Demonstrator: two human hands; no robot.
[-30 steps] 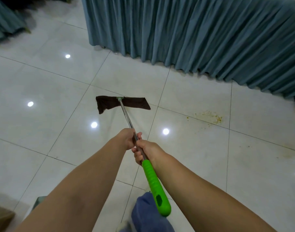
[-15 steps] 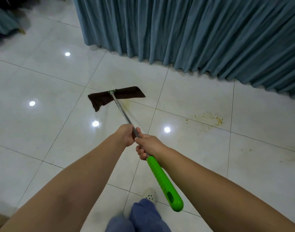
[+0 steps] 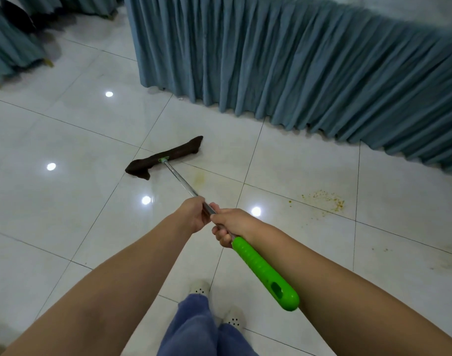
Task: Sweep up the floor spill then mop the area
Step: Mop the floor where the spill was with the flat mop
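A glossy pale tile floor [image 3: 65, 227] with thin dark joints mirrors several ceiling lights. A pleated blue-grey cloth skirt [image 3: 297, 73] hangs to the floor across the far side and down to the right, with more of the same cloth at the upper left. The mop [image 3: 166, 158] has its dark brown cloth head flat on the tiles, ahead and left of the hands and short of the skirt's hem. Its metal pole slants back to the left hand [image 3: 194, 214], which is wrapped round it. The right hand [image 3: 232, 224], touching the left from behind, clasps the pole where the green grip [image 3: 263, 273] begins. Yellow-orange crumbs [image 3: 322, 201] lie scattered to the right, well apart from the mop head. A faint yellowish smear [image 3: 200, 178] sits just right of the pole. Bare tiles stretch to the left. Pale shoes [image 3: 200, 289] stand below the hands.
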